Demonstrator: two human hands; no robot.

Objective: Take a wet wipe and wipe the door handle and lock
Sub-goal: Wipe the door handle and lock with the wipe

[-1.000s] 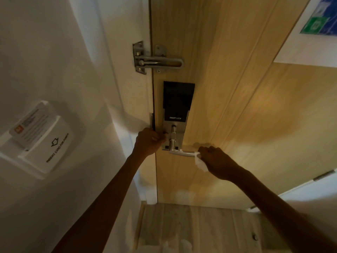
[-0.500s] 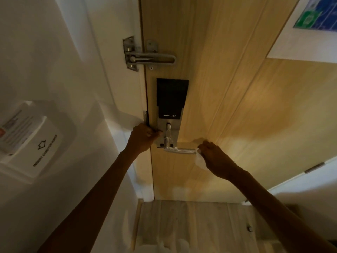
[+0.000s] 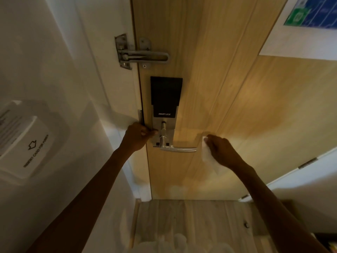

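Note:
A silver lever door handle (image 3: 179, 148) juts right from a smart lock (image 3: 165, 99) with a black panel on a wooden door (image 3: 228, 88). My right hand (image 3: 221, 151) is closed around a white wet wipe (image 3: 208, 157), just right of the handle's free end, with a small gap to it. My left hand (image 3: 138, 136) rests against the door edge, fingertips touching the lock's metal plate left of the handle's stem.
A metal swing-bar door guard (image 3: 142, 54) sits above the lock. On the white wall at left is a key-card power holder (image 3: 27, 143). A notice (image 3: 310, 24) hangs on the door's upper right. Pale wood floor (image 3: 191, 221) lies below.
My right hand with the wipe has slid off the handle's end a little to the right, and more of the wipe hangs below it. The left hand stays at the lock plate.

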